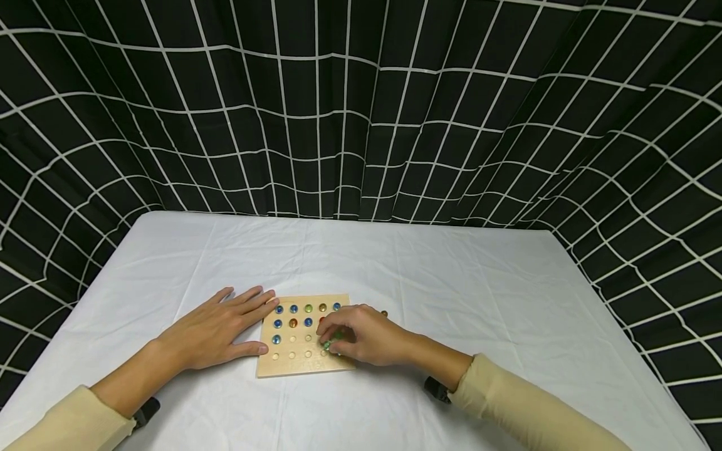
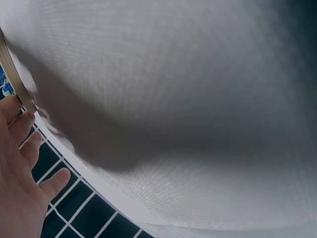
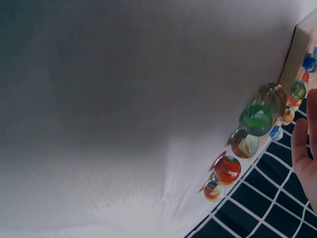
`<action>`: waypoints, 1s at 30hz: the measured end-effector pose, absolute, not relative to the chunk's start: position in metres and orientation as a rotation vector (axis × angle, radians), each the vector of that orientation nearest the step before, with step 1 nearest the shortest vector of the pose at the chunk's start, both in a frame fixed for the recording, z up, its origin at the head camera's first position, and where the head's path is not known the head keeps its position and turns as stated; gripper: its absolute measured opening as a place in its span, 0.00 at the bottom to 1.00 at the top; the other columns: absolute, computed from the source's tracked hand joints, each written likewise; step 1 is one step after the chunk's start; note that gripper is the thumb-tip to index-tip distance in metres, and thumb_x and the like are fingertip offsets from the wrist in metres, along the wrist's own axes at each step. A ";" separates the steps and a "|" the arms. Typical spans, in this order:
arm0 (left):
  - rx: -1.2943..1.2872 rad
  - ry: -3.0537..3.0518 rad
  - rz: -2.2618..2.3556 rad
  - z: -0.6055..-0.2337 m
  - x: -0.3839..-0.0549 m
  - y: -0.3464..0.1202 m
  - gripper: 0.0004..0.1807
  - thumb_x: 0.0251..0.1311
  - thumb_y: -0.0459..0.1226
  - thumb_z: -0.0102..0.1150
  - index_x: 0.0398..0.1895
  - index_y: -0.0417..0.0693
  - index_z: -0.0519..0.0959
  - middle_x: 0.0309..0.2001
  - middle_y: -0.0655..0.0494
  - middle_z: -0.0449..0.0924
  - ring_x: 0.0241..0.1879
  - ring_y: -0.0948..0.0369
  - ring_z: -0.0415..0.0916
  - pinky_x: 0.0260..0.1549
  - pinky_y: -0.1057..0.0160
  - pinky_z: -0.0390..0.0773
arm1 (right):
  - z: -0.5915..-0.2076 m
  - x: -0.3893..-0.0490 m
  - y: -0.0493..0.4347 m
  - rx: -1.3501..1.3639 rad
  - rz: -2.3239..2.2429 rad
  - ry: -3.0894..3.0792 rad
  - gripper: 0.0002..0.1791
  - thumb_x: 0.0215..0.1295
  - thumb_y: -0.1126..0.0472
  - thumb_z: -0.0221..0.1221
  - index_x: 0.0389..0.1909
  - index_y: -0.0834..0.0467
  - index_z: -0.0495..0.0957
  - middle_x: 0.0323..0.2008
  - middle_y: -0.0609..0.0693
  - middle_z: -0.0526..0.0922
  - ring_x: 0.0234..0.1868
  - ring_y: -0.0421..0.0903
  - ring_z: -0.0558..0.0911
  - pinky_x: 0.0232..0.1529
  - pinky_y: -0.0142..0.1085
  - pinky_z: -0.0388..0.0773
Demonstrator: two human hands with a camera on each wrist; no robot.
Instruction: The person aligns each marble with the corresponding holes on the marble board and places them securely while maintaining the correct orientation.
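Note:
A light wooden board [image 1: 304, 369] with rows of round hollows lies flat on the table. Blue, green, amber and red marbles sit in its far rows, and a blue-green marble [image 1: 276, 339] is in the row nearer me. My left hand [image 1: 220, 329] lies along the board's left side, fingers extended, with fingertips and thumb at its edge. Over the board's right part, my right hand [image 1: 369, 335] pinches a green marble [image 1: 326, 345] between thumb and fingers. That hand hides the right-hand hollows. In the right wrist view its fingers [image 3: 300, 144] show beside the board's marbles.
Loose marbles lie on the white cloth [image 1: 451, 282] right of the board, among them a green one [image 3: 257, 120] and a red-orange one [image 3: 228, 170]. One brown marble [image 1: 384, 313] shows past my right hand. A black curtain [image 1: 361, 113] with white grid lines surrounds the table.

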State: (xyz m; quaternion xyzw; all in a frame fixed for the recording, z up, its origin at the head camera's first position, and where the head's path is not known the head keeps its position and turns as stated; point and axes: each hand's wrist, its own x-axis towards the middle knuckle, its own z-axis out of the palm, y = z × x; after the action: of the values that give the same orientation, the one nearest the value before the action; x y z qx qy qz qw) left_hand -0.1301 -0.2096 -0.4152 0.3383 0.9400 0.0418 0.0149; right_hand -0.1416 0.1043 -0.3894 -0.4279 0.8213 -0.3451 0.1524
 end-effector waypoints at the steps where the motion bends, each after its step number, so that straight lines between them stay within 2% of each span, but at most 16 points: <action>1: 1.052 2.925 0.132 -0.415 -0.130 -0.210 0.45 0.65 0.70 0.42 0.77 0.54 0.60 0.75 0.56 0.60 0.74 0.52 0.56 0.68 0.37 0.57 | -0.390 -0.141 0.104 -1.227 -0.983 2.357 0.11 0.62 0.67 0.67 0.46 0.57 0.83 0.39 0.42 0.86 0.43 0.34 0.82 0.45 0.32 0.79; 9: 1.049 2.923 0.141 -0.416 -0.130 -0.210 0.45 0.65 0.70 0.42 0.77 0.54 0.60 0.75 0.56 0.60 0.74 0.52 0.56 0.68 0.37 0.57 | -0.394 -0.142 0.099 -1.237 -0.910 2.373 0.11 0.63 0.66 0.67 0.45 0.54 0.84 0.39 0.37 0.86 0.45 0.29 0.81 0.53 0.28 0.75; 18: 1.048 2.922 0.146 -0.416 -0.130 -0.210 0.45 0.65 0.70 0.42 0.77 0.54 0.60 0.75 0.56 0.60 0.74 0.52 0.56 0.67 0.37 0.57 | -0.395 -0.140 0.098 -1.256 -0.875 2.405 0.11 0.62 0.66 0.67 0.46 0.53 0.84 0.40 0.37 0.86 0.44 0.30 0.81 0.51 0.27 0.75; 23: 1.051 2.924 0.142 -0.416 -0.131 -0.210 0.45 0.65 0.70 0.42 0.77 0.54 0.60 0.75 0.56 0.60 0.74 0.52 0.56 0.67 0.37 0.57 | -0.390 -0.143 0.103 -1.208 -0.959 2.398 0.13 0.63 0.67 0.67 0.48 0.56 0.83 0.41 0.42 0.87 0.45 0.33 0.82 0.50 0.31 0.78; 28: 1.049 2.925 0.142 -0.417 -0.131 -0.211 0.45 0.65 0.70 0.41 0.77 0.54 0.60 0.75 0.56 0.59 0.74 0.52 0.56 0.67 0.37 0.57 | -0.384 -0.150 0.118 -1.166 -1.079 2.383 0.14 0.62 0.70 0.66 0.49 0.59 0.82 0.42 0.46 0.88 0.45 0.39 0.85 0.54 0.40 0.78; 30: 1.050 2.926 0.144 -0.417 -0.131 -0.211 0.45 0.65 0.70 0.41 0.77 0.54 0.60 0.75 0.56 0.59 0.74 0.52 0.56 0.67 0.37 0.57 | -0.382 -0.151 0.126 -1.152 -1.109 2.397 0.15 0.62 0.70 0.66 0.49 0.60 0.82 0.42 0.47 0.88 0.45 0.42 0.85 0.53 0.43 0.78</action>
State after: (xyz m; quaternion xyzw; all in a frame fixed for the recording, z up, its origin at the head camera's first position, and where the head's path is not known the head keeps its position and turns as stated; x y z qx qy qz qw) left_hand -0.1309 -0.2105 -0.4170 0.3375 0.9401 0.0463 0.0149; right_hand -0.1515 0.1261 -0.3824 -0.3963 0.8248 -0.3818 0.1299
